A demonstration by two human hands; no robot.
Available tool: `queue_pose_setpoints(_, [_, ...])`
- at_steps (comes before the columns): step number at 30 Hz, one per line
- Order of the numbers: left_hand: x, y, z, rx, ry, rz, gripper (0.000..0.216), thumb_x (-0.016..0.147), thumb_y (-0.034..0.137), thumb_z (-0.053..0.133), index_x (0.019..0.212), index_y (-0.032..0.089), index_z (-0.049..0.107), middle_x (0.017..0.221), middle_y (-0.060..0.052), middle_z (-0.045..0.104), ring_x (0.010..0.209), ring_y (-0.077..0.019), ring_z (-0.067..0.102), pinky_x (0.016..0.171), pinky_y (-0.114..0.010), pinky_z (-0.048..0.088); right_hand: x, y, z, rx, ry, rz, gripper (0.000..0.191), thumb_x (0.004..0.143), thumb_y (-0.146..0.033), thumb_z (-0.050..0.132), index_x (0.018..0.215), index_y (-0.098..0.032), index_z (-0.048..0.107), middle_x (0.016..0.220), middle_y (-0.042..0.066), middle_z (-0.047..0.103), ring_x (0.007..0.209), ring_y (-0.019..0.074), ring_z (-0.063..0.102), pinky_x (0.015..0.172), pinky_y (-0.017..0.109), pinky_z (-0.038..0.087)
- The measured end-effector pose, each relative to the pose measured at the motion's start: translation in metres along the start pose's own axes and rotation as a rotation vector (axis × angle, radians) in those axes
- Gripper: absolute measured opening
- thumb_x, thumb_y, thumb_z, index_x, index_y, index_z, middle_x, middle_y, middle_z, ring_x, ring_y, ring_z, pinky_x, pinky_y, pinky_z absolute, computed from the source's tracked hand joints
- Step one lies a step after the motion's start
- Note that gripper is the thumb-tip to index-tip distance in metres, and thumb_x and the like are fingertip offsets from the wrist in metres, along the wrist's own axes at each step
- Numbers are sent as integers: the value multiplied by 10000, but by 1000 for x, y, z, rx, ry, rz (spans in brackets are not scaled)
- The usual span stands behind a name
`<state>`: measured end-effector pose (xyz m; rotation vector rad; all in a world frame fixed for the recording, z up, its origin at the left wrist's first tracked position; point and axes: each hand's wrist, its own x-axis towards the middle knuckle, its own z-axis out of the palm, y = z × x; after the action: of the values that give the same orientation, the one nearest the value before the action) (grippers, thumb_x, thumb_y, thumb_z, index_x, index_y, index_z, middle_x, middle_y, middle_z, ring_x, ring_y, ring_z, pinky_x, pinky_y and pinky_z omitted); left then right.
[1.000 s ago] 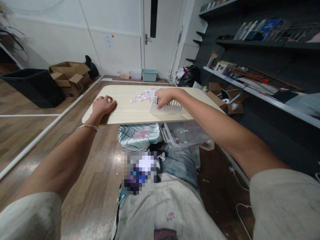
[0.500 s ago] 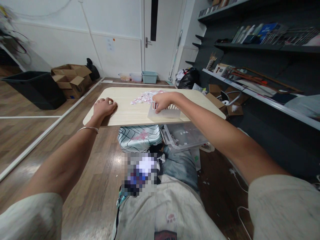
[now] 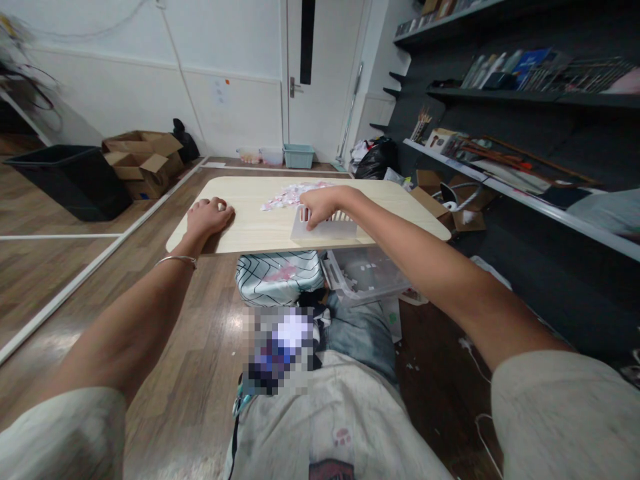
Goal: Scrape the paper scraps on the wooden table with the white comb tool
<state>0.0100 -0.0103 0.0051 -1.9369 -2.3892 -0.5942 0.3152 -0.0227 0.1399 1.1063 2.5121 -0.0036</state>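
My right hand [image 3: 319,207] grips a translucent white plastic piece with a row of slots [image 3: 325,230]. Its fingers go through an opening near the left end, and the piece rests on the pale wooden tabletop [image 3: 250,230] near the front edge. Just beyond lies a heap of small white and pink scraps [image 3: 287,195], partly hidden behind this hand. My left hand [image 3: 210,215] rests on the left side of the tabletop, palm down with fingers bent and a little apart, and I see nothing held in it.
Below the table stand a clear plastic bin [image 3: 367,273] with a few scraps inside and a patterned fabric bundle [image 3: 280,275]. A black bin [image 3: 70,183] and cardboard boxes [image 3: 145,160] are at left. Loaded shelves [image 3: 520,193] line the right wall.
My right hand and the slotted plastic piece have shifted slightly left along the tabletop. My left hand stays where it was.
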Motion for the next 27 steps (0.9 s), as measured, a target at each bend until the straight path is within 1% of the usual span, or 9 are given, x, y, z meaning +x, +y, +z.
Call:
queue_pose_setpoints(6, [-1,1,-1,8,4,-2,676,915,580,394,1368,175,690,1464,-259,657,1386,-452,567,1156,-559,443,-1,-3,-2,47,-20,-5,623,786,-341,906,1317,-57,746,1198,143,793,1023,239,749,842,268,510])
queue_pose_setpoints(8, [-1,2,-2,8,5,-3,661,915,573,404,1358,178,694,1455,-254,665,1383,-451,568,1154,-558,445,-1,-4,-2,80,-37,-17,618,794,-342,900,1325,-65,746,1195,136,797,1000,230,752,833,270,514])
queue_pose_setpoints(12, [-1,3,-3,11,4,-3,665,916,564,409,1361,160,693,1453,-264,661,1381,-451,570,1158,-554,446,0,-5,-2,121,-61,-53,563,840,-290,851,1339,-58,732,1168,131,803,927,202,753,756,256,511])
queue_pose_setpoints(14, [-1,3,-3,0,5,-6,658,914,559,418,1364,164,692,1457,-261,659,1382,-457,566,1158,-564,444,2,-5,-2,116,-61,-67,584,843,-304,850,1350,-45,722,1155,137,803,908,201,753,741,253,512])
queue_pose_setpoints(20, [0,1,-2,-45,2,-13,663,906,564,434,1372,171,693,1469,-263,647,1394,-474,542,1175,-585,421,7,-8,-2,91,-52,-91,686,803,-402,893,1369,-55,720,1198,149,793,966,233,760,822,283,532])
queue_pose_setpoints(24, [0,1,-2,-44,-10,-13,680,922,578,412,1384,161,687,1497,-266,626,1416,-469,527,1189,-574,414,4,-13,-5,91,-62,-92,663,817,-389,883,1360,-45,721,1159,152,800,938,244,768,829,304,538])
queue_pose_setpoints(27, [0,1,-2,-21,-11,-11,678,935,582,392,1388,168,681,1495,-253,634,1416,-455,533,1189,-562,420,1,-15,-6,83,-54,-101,654,818,-366,876,1356,-29,714,1102,141,807,937,239,764,811,291,536])
